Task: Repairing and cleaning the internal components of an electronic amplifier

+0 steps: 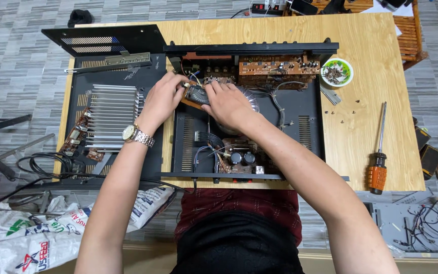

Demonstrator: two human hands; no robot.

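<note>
The small brown circuit board [194,95] with a dark dial-faced part on it sits in both your hands, just above the open black amplifier chassis [310,109] and close behind its round silver transformer [247,99]. Your left hand [162,99] pinches the board's left end, fingers curled closed on its edge; your right hand [227,104] lies over its right side, fingers bent down on it, though how firm that grip is I cannot tell, since the palm hides the fingertips. You look to be in the middle of lifting or seating this board among the chassis wiring, so any next move calls for a gentle, level hold: thin coloured wires [191,73] run from the board toward the back of the chassis and appear to stay attached. The board itself is tan-brown, slightly tilted, and mostly covered by your fingers.

Outward from the chassis: behind the board a long brown circuit board [277,65] stands along the rear panel. Toward you, a smaller board with two dark capacitors [242,158] sits at the near edge. Left of the chassis lies a black cover plate carrying a ribbed silver heatsink [110,115]. Right of the chassis, on the wooden table [371,61], are a small green-rimmed dish of screws [336,72], a few loose screws, and an orange-handled screwdriver [378,160].
</note>
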